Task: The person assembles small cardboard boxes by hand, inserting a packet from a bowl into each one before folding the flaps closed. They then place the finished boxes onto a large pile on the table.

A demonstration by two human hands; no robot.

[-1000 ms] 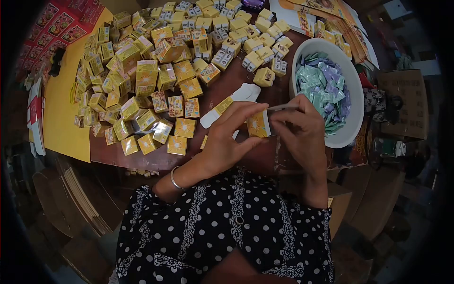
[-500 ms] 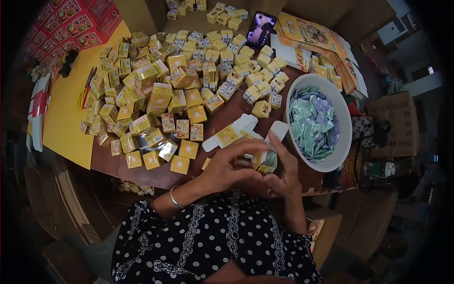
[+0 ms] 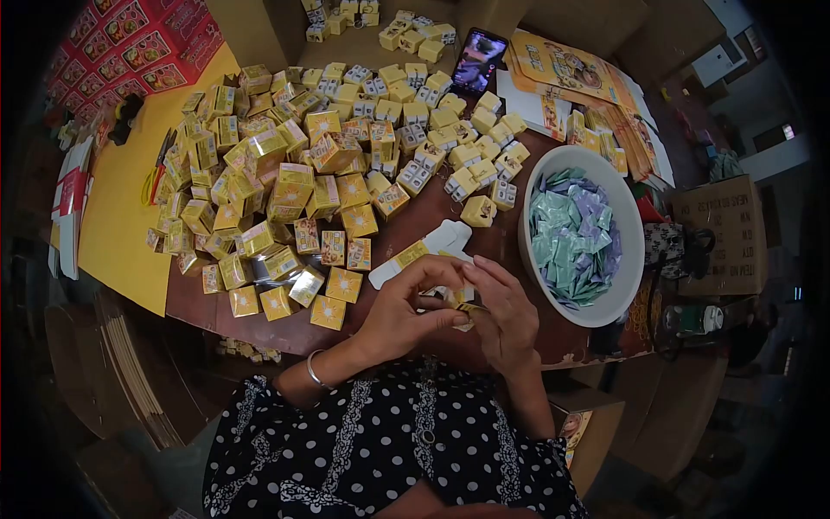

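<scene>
My left hand (image 3: 402, 307) and my right hand (image 3: 506, 316) meet over the table's front edge, both closed around a small yellow box (image 3: 468, 305). Fingers cover most of the box, so the state of its flaps is hard to see. Just beyond my left fingers lies a white and yellow flattened carton (image 3: 447, 236). To the right of my right hand stands a white tub (image 3: 636, 268) filled with green and purple sachets (image 3: 566, 233). Many finished-looking yellow boxes (image 3: 290, 186) are heaped left of my hands.
Small yellow-and-white cube pieces (image 3: 462, 156) spread across the back. A lit phone (image 3: 480, 60) leans behind them, near orange printed sheets (image 3: 562, 65). Scissors (image 3: 158, 169) lie at left on yellow card (image 3: 121, 208). A brown carton (image 3: 719, 233) stands far right.
My right hand has tilted inward and its fingers have come over the box top. The raised white flap and the green inside the box, visible before, are now hidden.
</scene>
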